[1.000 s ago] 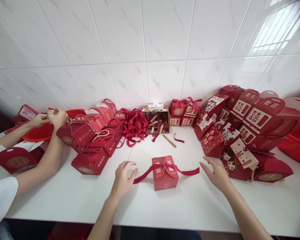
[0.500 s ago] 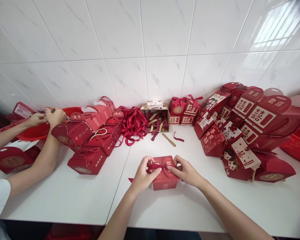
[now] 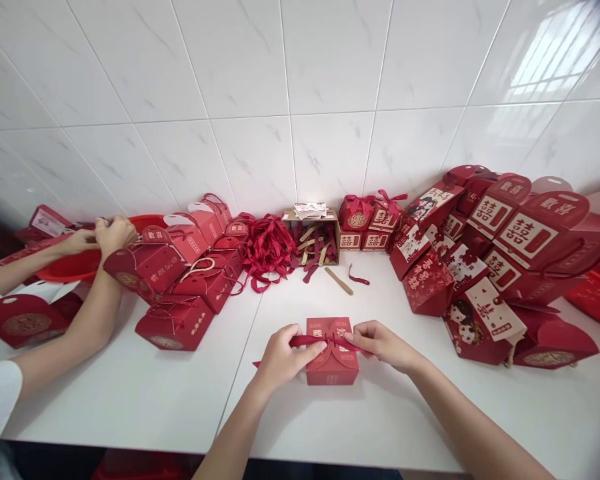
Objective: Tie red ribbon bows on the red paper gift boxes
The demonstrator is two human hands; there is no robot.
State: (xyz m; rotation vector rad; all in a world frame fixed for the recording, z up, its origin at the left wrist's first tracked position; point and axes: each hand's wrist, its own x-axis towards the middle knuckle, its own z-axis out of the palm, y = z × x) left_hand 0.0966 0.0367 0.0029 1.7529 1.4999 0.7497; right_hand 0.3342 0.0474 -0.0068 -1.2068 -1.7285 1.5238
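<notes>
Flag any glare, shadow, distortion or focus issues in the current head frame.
Head view: barred-window glare on the upper-right wall tiles; head view: soft-edged shadows on the white tabletop near the left hand; head view: wide-angle slant in the outer grout lines, dark fringe at top-right corner; head view: red gift box looks fairly sharp.

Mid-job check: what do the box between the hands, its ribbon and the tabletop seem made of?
The box: probably printed card, satin-matte, judging by crisp folds and curved flaps. The ribbon: likely thin, satin-like fabric, as it gathers at the middle; weave too small to tell. The tabletop: smooth, white, low-gloss, perhaps laminate from its even colour; core hidden.
</notes>
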